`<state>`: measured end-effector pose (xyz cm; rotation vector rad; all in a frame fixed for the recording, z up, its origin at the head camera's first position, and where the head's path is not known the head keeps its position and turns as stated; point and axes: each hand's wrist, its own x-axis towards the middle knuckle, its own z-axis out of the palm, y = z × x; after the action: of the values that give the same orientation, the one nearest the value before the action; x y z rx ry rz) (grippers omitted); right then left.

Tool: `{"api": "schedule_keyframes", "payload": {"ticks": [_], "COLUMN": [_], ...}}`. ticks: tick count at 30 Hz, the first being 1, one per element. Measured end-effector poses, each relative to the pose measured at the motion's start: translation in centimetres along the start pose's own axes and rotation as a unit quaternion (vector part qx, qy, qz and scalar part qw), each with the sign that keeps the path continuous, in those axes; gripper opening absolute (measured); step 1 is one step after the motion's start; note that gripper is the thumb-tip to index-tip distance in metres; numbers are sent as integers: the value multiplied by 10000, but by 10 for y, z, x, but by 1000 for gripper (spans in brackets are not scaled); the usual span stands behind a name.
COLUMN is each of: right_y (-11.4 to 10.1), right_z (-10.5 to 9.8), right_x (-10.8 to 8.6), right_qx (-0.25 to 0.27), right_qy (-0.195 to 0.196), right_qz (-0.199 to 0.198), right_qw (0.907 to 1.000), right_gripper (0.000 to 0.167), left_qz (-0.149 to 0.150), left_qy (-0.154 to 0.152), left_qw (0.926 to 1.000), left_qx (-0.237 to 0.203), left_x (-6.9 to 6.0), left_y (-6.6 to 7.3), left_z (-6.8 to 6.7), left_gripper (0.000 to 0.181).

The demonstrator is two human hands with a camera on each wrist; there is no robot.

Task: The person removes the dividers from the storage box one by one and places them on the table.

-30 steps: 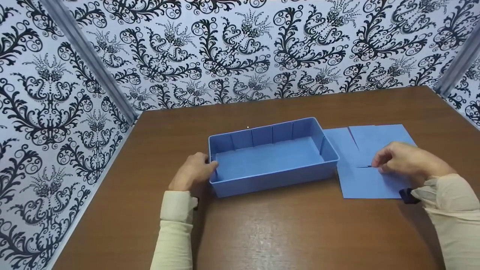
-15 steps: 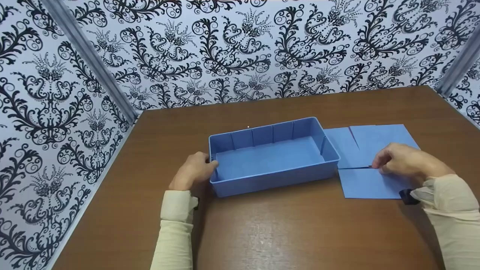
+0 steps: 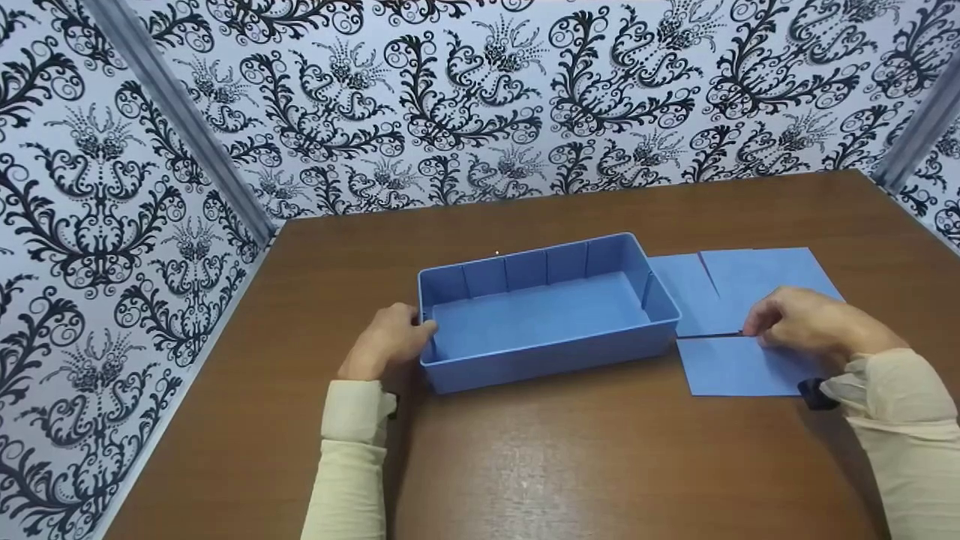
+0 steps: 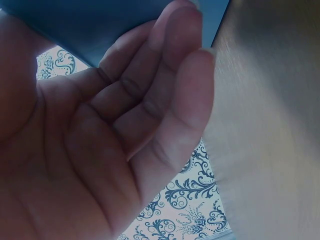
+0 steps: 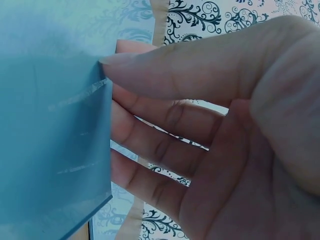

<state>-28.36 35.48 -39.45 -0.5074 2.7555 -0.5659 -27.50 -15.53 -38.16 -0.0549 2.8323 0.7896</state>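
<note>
In the head view my left hand grips the left end of a rectangular blue plastic bin, thumb over its rim. The left wrist view shows the fingers curled, with the bin's dark blue wall behind them. Flat blue sheets lie on the table just right of the bin. My right hand pinches the edge of the front blue sheet. In the right wrist view the thumb rests on one face of that scuffed sheet and the fingers are behind its edge.
The brown wooden table extends around the bin and sheets. Walls with black-and-white scroll patterns rise behind it and at the left. A tiny white speck lies behind the bin.
The dark gap between the front sheet and those behind it now runs out to the left edge. Both hands and the bin are almost still.
</note>
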Motion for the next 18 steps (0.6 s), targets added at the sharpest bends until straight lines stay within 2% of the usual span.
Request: {"api": "schedule_keyframes", "payload": {"ticks": [6, 18], "right_y": [2, 1], "right_z": [0, 1], "right_x": [1, -1], "right_qx": [54, -12], "right_qy": [9, 178], "right_qz": [-99, -59], "right_qw": [9999, 9998], "right_gripper": [12, 14], "left_qz": [54, -6], "left_qy": [-27, -21], "left_qw": [10000, 10000], "left_qx": [-18, -46], "left_x": [0, 1], "left_y": [0, 1], "left_z": [-1, 0], "left_gripper": [31, 43]}}
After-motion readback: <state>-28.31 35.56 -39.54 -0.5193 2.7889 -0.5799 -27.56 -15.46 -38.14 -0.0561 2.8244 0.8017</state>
